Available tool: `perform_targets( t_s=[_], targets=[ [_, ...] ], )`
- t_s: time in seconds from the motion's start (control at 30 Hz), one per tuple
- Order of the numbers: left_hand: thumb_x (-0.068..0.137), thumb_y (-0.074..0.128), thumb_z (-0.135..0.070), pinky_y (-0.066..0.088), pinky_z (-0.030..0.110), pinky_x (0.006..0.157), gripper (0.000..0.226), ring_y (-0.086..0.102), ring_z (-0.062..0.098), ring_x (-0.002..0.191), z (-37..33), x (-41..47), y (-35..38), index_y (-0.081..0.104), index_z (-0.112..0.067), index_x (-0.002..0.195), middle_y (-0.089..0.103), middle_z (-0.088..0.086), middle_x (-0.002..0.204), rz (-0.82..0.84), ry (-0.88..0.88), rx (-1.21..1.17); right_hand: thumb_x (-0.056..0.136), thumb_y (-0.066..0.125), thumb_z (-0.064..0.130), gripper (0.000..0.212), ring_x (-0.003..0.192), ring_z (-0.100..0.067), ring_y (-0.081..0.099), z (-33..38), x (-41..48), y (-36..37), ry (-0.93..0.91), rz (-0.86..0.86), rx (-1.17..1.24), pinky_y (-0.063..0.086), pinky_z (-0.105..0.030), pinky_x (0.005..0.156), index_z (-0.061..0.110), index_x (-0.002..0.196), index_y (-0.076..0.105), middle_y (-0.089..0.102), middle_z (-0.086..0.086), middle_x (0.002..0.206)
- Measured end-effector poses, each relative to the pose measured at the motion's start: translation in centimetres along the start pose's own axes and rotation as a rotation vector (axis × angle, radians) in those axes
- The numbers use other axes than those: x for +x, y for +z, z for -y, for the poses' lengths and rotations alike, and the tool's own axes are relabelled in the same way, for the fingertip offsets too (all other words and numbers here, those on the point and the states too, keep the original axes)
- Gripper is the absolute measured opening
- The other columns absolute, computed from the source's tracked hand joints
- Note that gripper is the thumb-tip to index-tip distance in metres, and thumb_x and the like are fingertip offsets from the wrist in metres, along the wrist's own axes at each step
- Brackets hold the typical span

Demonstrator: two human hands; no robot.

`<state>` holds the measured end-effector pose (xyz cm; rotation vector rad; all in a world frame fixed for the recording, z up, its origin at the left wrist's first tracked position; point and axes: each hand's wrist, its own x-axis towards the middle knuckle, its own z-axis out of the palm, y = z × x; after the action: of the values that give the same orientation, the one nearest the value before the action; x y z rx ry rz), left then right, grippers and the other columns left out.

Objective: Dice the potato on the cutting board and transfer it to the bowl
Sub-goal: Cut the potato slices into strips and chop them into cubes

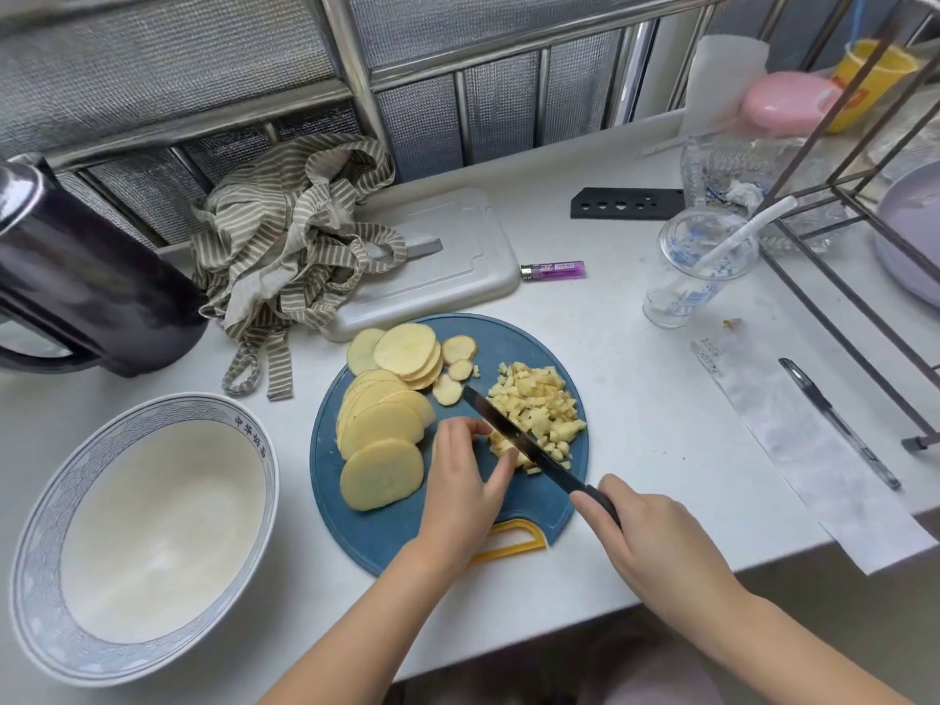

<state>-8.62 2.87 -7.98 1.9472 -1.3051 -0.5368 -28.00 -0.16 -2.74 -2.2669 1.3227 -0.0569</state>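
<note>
The right grip [656, 531] clasps the knife [513, 440] handle. The left grip [468, 480], fingers curled, pins potato pieces [501, 446] against the blade's left side, with the diced pile [539, 404] just right of it.

Under my left hand [460, 480] I see a matt round blue plastic cutting board [529, 338]; leftward, a glossy, smooth white blue-rimmed bowl [152, 526].
</note>
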Motion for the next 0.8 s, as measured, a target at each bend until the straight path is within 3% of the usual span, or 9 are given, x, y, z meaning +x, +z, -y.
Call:
perform_targets(
  t_s=[0.07,0.2,0.33,0.43,0.57,0.7,0.8],
  targets=[
    [0.088,0.068,-0.025,0.042,0.02,0.084,0.027,0.047,0.008,0.096,0.3,-0.1,0.2,0.049,-0.016,0.105,0.045,-0.005,0.101,-0.022,0.024,0.0,0.082,0.009,0.064,0.048,0.067,-0.027,0.054,0.1,0.1,0.1,0.005,0.009,-0.017,0.031,-0.032,0.056,0.025,0.084,0.036,0.043,0.006,0.061],
    [0.089,0.067,-0.023,0.039,0.016,0.086,0.026,0.046,0.007,0.096,0.6,-0.3,0.5,0.05,-0.013,0.106,0.044,-0.005,0.103,-0.047,0.06,0.01,0.079,0.0,0.065,0.054,0.062,-0.021,0.043,0.3,0.1,0.2,-0.006,0.003,-0.078,0.031,-0.03,0.056,0.025,0.087,0.036,0.048,0.005,0.066],
    [0.089,0.067,-0.022,0.038,0.014,0.091,0.028,0.046,0.006,0.102,1.0,-0.3,0.8,0.052,-0.012,0.11,0.045,-0.005,0.109,-0.051,0.078,0.009,0.081,0.003,0.064,0.053,0.064,-0.026,0.055,0.5,0.2,0.3,-0.007,0.004,-0.098,0.025,-0.027,0.046,0.024,0.085,0.037,0.046,0.005,0.062],
    [0.089,0.066,-0.024,0.036,0.012,0.092,0.028,0.047,0.006,0.103,1.2,-0.3,0.8,0.055,-0.011,0.111,0.048,-0.006,0.109,-0.045,0.084,0.014,0.082,0.002,0.061,0.049,0.062,-0.024,0.043,0.7,0.3,0.1,0.008,0.036,-0.134,0.025,-0.024,0.044,0.025,0.088,0.035,0.045,0.005,0.065],
    [0.089,0.055,-0.04,0.037,0.011,0.089,0.034,0.047,0.005,0.099,1.2,-0.3,0.9,0.055,-0.013,0.109,0.049,-0.007,0.106,-0.051,0.103,0.027,0.09,0.008,0.059,0.042,0.065,-0.022,0.048,0.7,0.4,0.2,0.034,0.052,-0.138,0.03,-0.027,0.05,0.026,0.09,0.035,0.051,0.005,0.071],
    [0.088,0.053,-0.039,0.037,0.012,0.087,0.032,0.047,0.005,0.097,1.2,-0.3,1.0,0.056,-0.013,0.105,0.047,-0.01,0.104,-0.072,0.129,0.031,0.099,0.02,0.054,0.034,0.067,-0.021,0.046,0.6,0.7,0.1,0.094,0.065,-0.097,0.038,-0.032,0.061,0.025,0.088,0.035,0.052,0.005,0.072],
    [0.088,0.053,-0.039,0.036,0.011,0.089,0.032,0.047,0.005,0.099,1.3,-0.3,1.1,0.056,-0.013,0.106,0.046,-0.01,0.105,-0.069,0.131,0.045,0.1,0.02,0.053,0.033,0.067,-0.02,0.045,0.6,0.9,-0.2,0.099,0.085,-0.09,0.036,-0.03,0.059,0.026,0.087,0.034,0.049,0.006,0.071]
  ],
)
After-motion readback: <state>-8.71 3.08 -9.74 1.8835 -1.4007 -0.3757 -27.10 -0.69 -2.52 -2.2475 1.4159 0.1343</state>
